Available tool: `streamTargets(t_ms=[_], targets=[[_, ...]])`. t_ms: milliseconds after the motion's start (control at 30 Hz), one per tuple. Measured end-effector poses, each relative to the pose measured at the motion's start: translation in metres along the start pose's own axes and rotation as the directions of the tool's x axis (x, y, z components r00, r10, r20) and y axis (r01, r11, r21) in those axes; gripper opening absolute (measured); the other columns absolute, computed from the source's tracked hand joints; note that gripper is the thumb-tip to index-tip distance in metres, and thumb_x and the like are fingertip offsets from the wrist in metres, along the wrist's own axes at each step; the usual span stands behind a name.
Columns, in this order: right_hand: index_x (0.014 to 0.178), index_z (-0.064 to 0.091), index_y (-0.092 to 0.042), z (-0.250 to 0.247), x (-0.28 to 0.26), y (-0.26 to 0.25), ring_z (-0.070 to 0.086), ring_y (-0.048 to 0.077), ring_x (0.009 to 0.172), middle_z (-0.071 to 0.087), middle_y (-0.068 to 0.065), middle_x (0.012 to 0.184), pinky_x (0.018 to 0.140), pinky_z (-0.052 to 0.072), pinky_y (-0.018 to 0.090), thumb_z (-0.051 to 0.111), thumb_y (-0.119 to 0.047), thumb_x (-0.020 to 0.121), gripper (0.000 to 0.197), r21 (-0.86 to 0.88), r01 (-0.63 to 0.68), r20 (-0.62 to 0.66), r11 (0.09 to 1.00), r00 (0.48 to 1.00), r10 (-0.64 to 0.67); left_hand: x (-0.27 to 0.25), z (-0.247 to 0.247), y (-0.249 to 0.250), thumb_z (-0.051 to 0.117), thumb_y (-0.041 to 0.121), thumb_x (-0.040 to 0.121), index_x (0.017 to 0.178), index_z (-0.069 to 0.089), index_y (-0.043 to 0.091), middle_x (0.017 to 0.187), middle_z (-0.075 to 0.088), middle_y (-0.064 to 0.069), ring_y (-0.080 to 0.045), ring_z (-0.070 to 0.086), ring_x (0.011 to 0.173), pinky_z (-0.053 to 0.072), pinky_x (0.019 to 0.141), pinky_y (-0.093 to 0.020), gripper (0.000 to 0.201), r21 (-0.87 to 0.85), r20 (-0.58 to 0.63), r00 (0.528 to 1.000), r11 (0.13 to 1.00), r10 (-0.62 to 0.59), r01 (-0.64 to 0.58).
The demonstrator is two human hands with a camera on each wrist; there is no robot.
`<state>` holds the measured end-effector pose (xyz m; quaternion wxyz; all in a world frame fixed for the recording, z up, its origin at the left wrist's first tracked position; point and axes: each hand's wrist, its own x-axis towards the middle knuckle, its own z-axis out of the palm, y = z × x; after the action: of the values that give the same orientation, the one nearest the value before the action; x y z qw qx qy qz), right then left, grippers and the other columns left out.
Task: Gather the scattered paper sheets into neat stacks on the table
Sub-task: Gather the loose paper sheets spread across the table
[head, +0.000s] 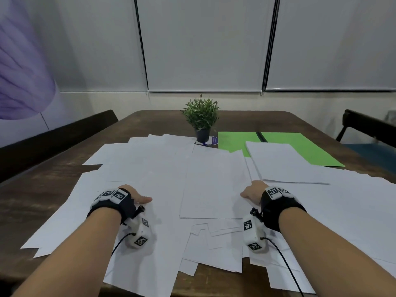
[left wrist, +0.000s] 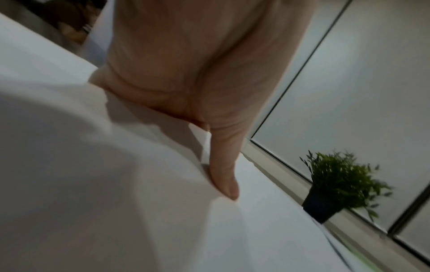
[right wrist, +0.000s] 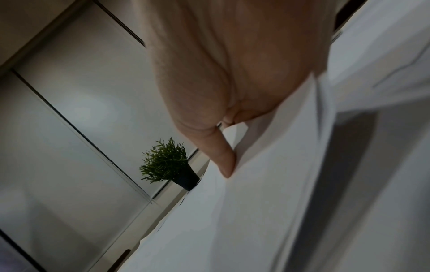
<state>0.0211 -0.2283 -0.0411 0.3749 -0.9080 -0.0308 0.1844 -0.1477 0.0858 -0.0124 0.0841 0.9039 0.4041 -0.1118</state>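
Note:
Many white paper sheets (head: 162, 168) lie scattered and overlapping across the brown table (head: 42, 189). My left hand (head: 132, 195) is low on the left part of the spread. Its thumb (left wrist: 223, 174) presses on top of a bulging sheet (left wrist: 116, 184), and its fingers are hidden under the paper. My right hand (head: 250, 192) mirrors it on the right. There the thumb (right wrist: 223, 158) lies on a sheet (right wrist: 267, 202) whose edge runs across the palm and hides the fingers. One flat sheet (head: 214, 181) lies between the hands.
A squared pile of white sheets (head: 276, 161) rests partly on an open green folder (head: 300, 146) at the back right. A small potted plant (head: 201, 116) stands at the back centre. A dark bench (head: 53, 136) flanks the left and a chair (head: 368, 125) the right.

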Motion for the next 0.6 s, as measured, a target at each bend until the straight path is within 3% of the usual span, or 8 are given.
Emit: streamTargets(t_ms=[133, 300, 400, 500, 600], targets=[[0.136, 0.047, -0.003, -0.001, 0.0, 0.001, 0.05, 0.03, 0.125, 0.049, 0.016, 0.138, 0.077, 0.038, 0.024, 0.063, -0.011, 0.088, 0.051, 0.011, -0.002, 0.006, 1.0, 1.0, 0.002, 0.012, -0.005, -0.009, 0.06, 0.052, 0.087, 0.118, 0.061, 0.005, 0.123, 0.063, -0.009, -0.023, 0.056, 0.116, 0.041, 0.093, -0.026, 0.057, -0.057, 0.09, 0.996, 0.998, 0.005, 0.0], [0.137, 0.045, -0.002, -0.002, -0.003, -0.001, 0.049, 0.03, 0.127, 0.048, 0.017, 0.139, 0.08, 0.037, 0.024, 0.062, -0.011, 0.089, 0.052, 0.011, 0.006, 0.003, 1.0, 1.0, -0.006, 0.024, 0.001, -0.018, 0.065, 0.046, 0.086, 0.118, 0.06, 0.001, 0.122, 0.062, -0.013, -0.026, 0.056, 0.117, 0.041, 0.096, -0.029, 0.055, -0.225, 0.066, 0.997, 0.973, -0.031, 0.045], [0.139, 0.043, -0.004, -0.002, -0.007, 0.001, 0.049, 0.03, 0.127, 0.048, 0.016, 0.14, 0.079, 0.037, 0.023, 0.06, -0.01, 0.09, 0.052, 0.012, 0.01, 0.002, 1.0, 1.0, -0.01, 0.028, 0.005, -0.022, 0.065, 0.039, 0.086, 0.121, 0.057, -0.003, 0.124, 0.06, -0.016, -0.028, 0.055, 0.119, 0.042, 0.091, -0.029, 0.055, -0.318, -0.008, 0.999, 0.947, -0.036, 0.032], [0.141, 0.041, -0.004, -0.002, -0.011, 0.001, 0.048, 0.029, 0.128, 0.047, 0.015, 0.141, 0.079, 0.036, 0.021, 0.058, -0.009, 0.092, 0.053, -0.006, 0.026, 0.001, 1.0, 1.0, -0.026, 0.025, 0.0, -0.026, 0.066, 0.035, 0.087, 0.132, 0.049, 0.0, 0.135, 0.053, -0.015, -0.031, 0.05, 0.123, 0.041, 0.1, -0.033, 0.06, -0.371, -0.135, 0.989, 0.929, -0.057, 0.003], [0.143, 0.038, -0.004, -0.002, -0.012, 0.002, 0.048, 0.029, 0.128, 0.046, 0.015, 0.142, 0.079, 0.035, 0.02, 0.055, -0.008, 0.093, 0.052, -0.02, 0.04, -0.001, 0.999, 0.999, -0.04, 0.024, -0.018, -0.026, 0.063, 0.03, 0.088, 0.121, 0.058, 0.005, 0.123, 0.06, -0.014, -0.032, 0.054, 0.114, 0.044, 0.093, -0.036, 0.041, -0.422, -0.318, 0.946, 0.902, -0.055, -0.089]])
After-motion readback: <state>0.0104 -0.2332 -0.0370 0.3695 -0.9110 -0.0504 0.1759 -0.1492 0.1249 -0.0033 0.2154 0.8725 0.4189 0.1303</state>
